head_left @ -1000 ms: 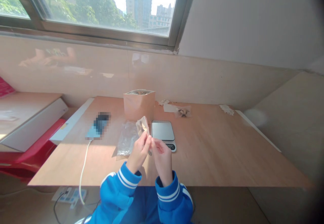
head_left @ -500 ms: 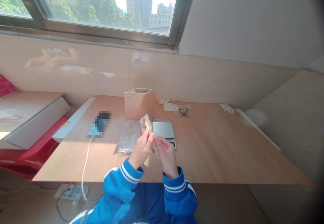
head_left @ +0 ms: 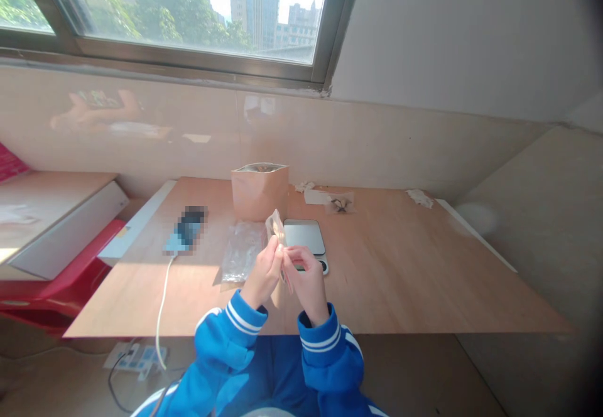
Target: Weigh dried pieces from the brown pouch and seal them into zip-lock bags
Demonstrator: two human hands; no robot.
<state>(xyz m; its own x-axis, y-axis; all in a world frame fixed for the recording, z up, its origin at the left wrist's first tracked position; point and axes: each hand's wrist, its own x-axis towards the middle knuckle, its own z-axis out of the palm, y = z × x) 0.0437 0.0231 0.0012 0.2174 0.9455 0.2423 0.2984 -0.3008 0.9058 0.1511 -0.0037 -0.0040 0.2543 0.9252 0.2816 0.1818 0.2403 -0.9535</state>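
Both my hands meet above the near middle of the table, around a small clear plastic bag (head_left: 276, 223) with something brownish inside. My left hand (head_left: 264, 270) pinches the bag from the left. My right hand (head_left: 308, 279) has its thumb and fingertips closed on the bag's right edge, close to the left fingertips. Just behind my hands lies a kitchen scale (head_left: 304, 237) with a silver plate, its front partly hidden by my right hand. Left of the bag, a larger clear plastic bag (head_left: 241, 257) rests flat. A brown paper pouch (head_left: 260, 196) stands upright with its top open.
A small clear packet (head_left: 340, 203) with dark contents lies at the back, near a white paper (head_left: 316, 197) and crumpled tissue (head_left: 419, 198). On the left is a pixelated phone (head_left: 186, 230) with a white cable (head_left: 162, 304). A red stool (head_left: 80, 285) stands beside the table (head_left: 414, 279).
My right hand has risen slightly, and its fingertips now sit closer to the left ones on the small bag. The bag stands more upright. The view has shifted a little.
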